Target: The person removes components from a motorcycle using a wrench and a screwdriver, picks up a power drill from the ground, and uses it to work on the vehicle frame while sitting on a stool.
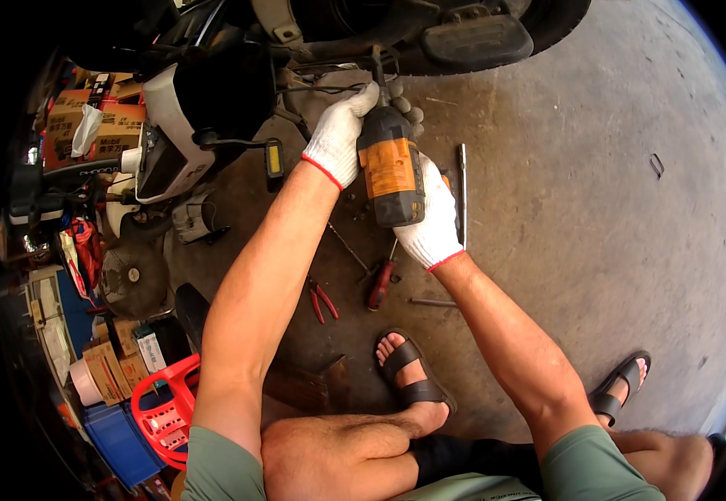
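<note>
A black and orange power tool, apparently a cordless impact wrench [390,167], is held by both of my gloved hands. My left hand [338,135] wraps round its front end, thumb on the near side and grey fingertips showing on the right. Behind and below the tool's body, my right hand [435,219] is closed where the handle sits; most of its fingers are hidden. The tool's narrow nose [378,65] points away from me and reaches the lower parts of a motorcycle [338,46]. What the tip touches cannot be made out.
On the concrete floor lie red-handled pliers [323,302], a red-handled screwdriver [380,288], a long metal bar [463,196] and a short rod [434,302]. Left are a fan [133,275], cardboard boxes [111,125], a red plastic stool [167,409] and a blue bin [121,442].
</note>
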`<state>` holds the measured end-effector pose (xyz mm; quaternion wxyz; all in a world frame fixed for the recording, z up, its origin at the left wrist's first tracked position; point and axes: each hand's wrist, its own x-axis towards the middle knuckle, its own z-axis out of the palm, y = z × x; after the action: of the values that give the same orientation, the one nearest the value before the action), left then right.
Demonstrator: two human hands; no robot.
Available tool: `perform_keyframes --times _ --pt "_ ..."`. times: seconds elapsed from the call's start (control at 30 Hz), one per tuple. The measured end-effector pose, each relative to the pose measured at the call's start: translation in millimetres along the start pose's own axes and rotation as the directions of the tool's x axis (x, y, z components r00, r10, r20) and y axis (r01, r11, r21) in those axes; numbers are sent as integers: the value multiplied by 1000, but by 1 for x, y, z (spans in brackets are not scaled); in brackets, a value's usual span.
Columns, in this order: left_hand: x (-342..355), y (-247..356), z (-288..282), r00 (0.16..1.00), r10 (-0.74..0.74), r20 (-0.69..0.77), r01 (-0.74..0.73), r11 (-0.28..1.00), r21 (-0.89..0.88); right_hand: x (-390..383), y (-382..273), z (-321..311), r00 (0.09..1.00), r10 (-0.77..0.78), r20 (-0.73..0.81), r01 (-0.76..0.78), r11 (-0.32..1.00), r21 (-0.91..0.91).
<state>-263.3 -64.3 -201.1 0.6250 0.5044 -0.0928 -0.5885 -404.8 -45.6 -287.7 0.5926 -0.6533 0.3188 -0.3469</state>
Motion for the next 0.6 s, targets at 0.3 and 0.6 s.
perform_keyframes --times 0.3,0.6 --pt "2 0 7 995 0 -96 14 990 143 2 -5 0 971 150 187 -239 678 695" --pt "7 0 3 989 17 -150 -2 995 102 6 5 -7 995 -39 94 44 998 -48"
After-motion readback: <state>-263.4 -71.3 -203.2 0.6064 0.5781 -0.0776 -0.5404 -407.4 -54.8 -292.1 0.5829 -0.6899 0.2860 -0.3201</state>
